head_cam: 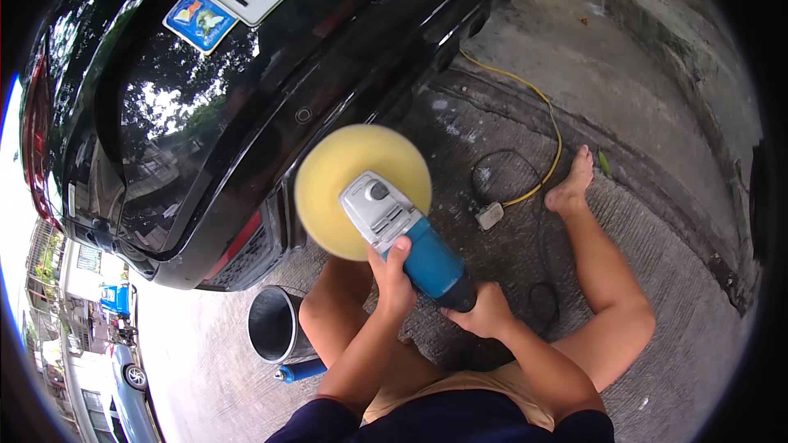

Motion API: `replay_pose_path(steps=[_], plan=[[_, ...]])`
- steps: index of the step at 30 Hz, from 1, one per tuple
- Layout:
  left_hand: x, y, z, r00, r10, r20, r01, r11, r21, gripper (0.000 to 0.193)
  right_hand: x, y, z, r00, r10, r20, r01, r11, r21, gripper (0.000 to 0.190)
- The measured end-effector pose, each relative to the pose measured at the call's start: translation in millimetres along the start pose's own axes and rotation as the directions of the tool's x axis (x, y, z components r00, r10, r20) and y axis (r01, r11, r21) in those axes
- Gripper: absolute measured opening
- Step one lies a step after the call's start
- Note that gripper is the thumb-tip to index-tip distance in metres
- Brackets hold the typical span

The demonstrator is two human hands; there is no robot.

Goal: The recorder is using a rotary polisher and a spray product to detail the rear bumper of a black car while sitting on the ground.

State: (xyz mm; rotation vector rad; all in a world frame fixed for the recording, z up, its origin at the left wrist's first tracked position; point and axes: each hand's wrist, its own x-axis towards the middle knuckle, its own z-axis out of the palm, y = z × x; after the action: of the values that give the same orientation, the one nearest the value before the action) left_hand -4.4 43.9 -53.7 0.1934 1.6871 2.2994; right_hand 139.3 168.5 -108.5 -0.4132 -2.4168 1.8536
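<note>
A teal rotary polisher [434, 261] with a silver gear head is held in both of my hands. My left hand [394, 277] wraps the body just behind the gear head, thumb on top. At the dark rear handle my right hand [483, 314] is closed around the grip. The round yellow polishing pad [326, 197] has blurred edges and lies in front of the lower edge of a glossy black car bumper [246, 135]. Whether the pad touches the bumper cannot be told. The bumper reflects trees and sky.
A dark bucket [271, 326] and a blue bottle [305, 370] are beside my left leg. A yellow extension cord [551, 117] runs to a white socket block [490, 216], with a black power cord [542, 246] looping near my right foot [574, 181]. A concrete curb [652, 55] rises at right.
</note>
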Motion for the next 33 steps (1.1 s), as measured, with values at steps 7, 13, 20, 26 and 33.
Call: replay_pose_path(steps=[7,13,20,26,33], plan=[[50.2,2.4,75.8,0.998,0.046,0.053,-0.047,0.999,0.026,0.078,33.1,0.0,-48.4,0.991,0.073,-0.114,-0.061,0.992,0.108,0.034],[93.5,7.9,135.0,0.990,-0.041,0.133,0.033,0.997,0.066,0.077,54.4,-6.6,-93.1,0.982,0.086,-0.166,-0.066,0.991,0.118,0.031],[72.2,12.2,111.9,0.999,-0.025,0.046,0.023,0.999,0.028,0.075,38.5,-20.7,-90.9,0.990,0.059,-0.126,-0.052,0.997,0.057,0.031],[1.4,36.5,45.4,0.999,0.023,-0.037,-0.024,0.999,-0.033,0.075,-1.1,-50.9,-57.3,0.997,0.003,0.075,-0.001,1.000,-0.019,0.034],[-24.4,53.0,20.8,0.994,-0.040,-0.106,0.036,0.999,-0.039,0.074,-25.5,-82.7,-51.6,0.993,0.017,0.114,-0.007,0.996,-0.085,0.036]])
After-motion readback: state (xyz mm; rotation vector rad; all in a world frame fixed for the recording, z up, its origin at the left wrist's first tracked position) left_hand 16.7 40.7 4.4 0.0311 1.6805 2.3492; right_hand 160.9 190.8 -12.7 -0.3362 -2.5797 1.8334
